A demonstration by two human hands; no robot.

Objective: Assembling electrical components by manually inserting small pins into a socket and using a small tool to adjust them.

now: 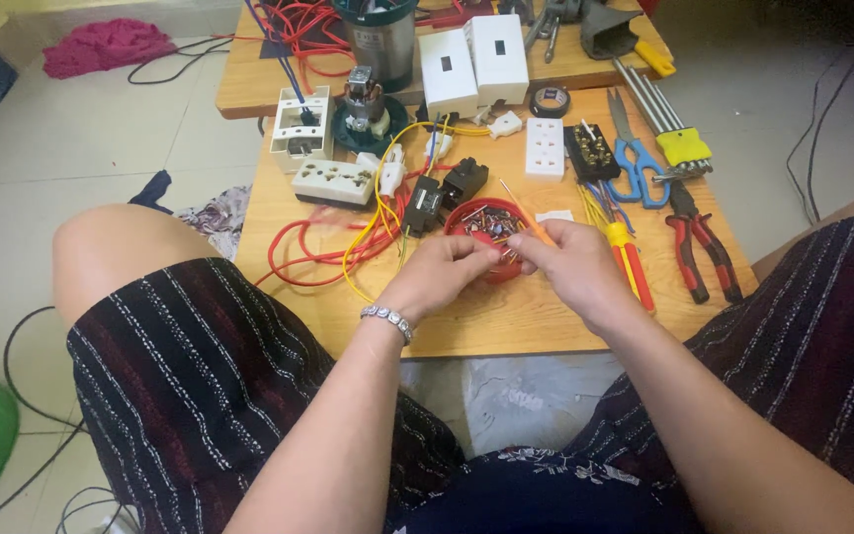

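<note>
We see two bare hands meeting over one round red plastic bowl (486, 259) of small metal screws, which sits near the middle of the low wooden desk (467, 331). The left hand (437, 277), with a silver bracelet at the wrist, has its fingertips pinched together at the bowl's near rim; what they pinch is too small to tell. The right hand (570, 267) is closed around one thin orange-handled screwdriver (526, 213), whose shaft points far-left over the bowl.

Just right of the right hand lie one red-and-yellow screwdriver (630, 262) and one pair of red-and-black pliers (699, 242). Farther off we count one pair of blue-handled scissors (635, 163) and one white square socket plate (545, 147). Left of the bowl run one looped red cable (298, 259) and one yellow wire (368, 232), past two small black connector blocks (444, 193).
</note>
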